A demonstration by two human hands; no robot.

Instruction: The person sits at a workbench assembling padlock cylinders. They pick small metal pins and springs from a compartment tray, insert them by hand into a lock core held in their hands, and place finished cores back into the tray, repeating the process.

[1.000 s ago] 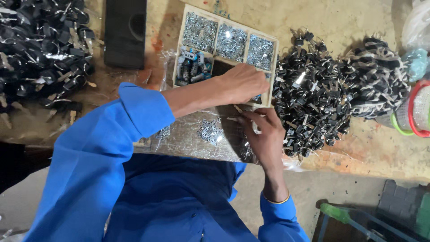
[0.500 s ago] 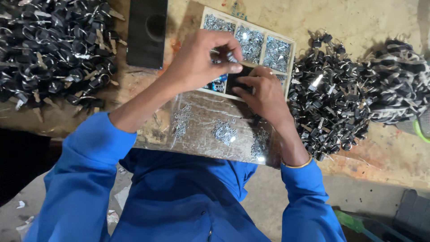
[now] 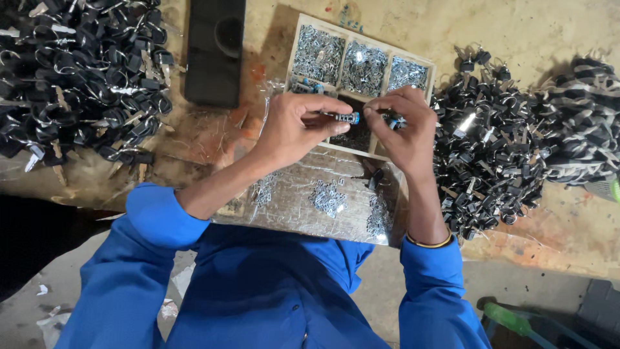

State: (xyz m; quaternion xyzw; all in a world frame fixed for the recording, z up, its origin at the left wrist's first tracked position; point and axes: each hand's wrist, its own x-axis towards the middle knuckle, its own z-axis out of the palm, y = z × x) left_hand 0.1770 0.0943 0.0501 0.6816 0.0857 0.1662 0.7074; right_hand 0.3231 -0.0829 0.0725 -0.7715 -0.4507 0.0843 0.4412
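From the head view, both hands meet just over the near edge of the wooden tray (image 3: 296,40), which is split into compartments of small shiny metal bits. The left hand (image 3: 294,126) comes in from the lower left, forearm bare below a rolled blue sleeve, wrist bent, thumb and fingers pinched round a small cylinder (image 3: 345,118) with a blue end, held level above the tray's dark near compartment. The right hand (image 3: 403,126) rises from below, wrist straight, fingers curled shut on small parts (image 3: 392,121) with a touch of blue; its fingertips sit just beside the cylinder's blue end. Nearer the person than the tray lies a shiny sheet (image 3: 303,207) with loose metal bits. Left of the tray stands a black block (image 3: 213,52), and beyond it a heap of black keys (image 3: 77,71). Right of the tray spreads another key heap (image 3: 497,142)
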